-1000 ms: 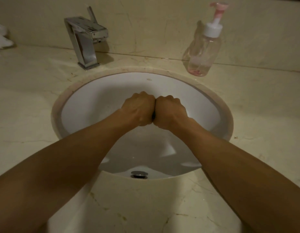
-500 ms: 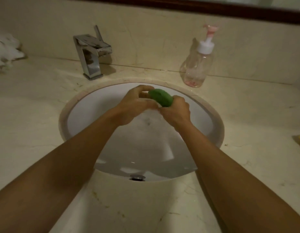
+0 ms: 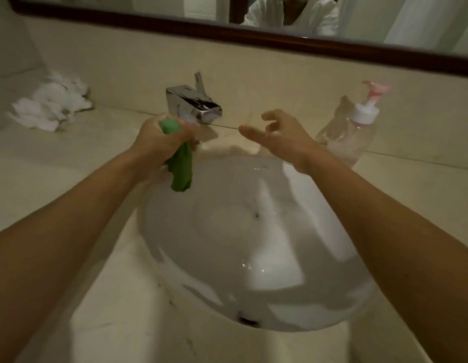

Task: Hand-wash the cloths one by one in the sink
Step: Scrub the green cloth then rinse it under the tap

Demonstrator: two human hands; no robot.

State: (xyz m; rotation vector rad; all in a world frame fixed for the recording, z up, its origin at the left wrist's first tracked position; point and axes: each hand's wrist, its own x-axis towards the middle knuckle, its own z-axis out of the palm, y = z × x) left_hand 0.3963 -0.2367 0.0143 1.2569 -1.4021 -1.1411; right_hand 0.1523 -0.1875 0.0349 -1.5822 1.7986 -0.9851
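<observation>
My left hand [image 3: 159, 138] grips a wrung green cloth [image 3: 181, 170] above the far left rim of the white sink [image 3: 227, 258]; the cloth's tail hangs down from my fist. My right hand [image 3: 281, 134] hovers to the right of the chrome tap [image 3: 193, 104], fingers spread and loosely bent, holding nothing. A heap of white cloths [image 3: 50, 103] lies on the counter at the far left.
A clear pump soap bottle [image 3: 350, 134] with a pink nozzle stands right of the tap, close behind my right hand. The beige marble counter [image 3: 57, 179] surrounds the sink. A dark-framed mirror [image 3: 253, 38] runs along the wall. The drain [image 3: 246, 322] sits at the basin's near side.
Both hands wrung the green cloth together over the basin. Now my right hand has let go and moved right, while my left carries the cloth up and left toward the tap.
</observation>
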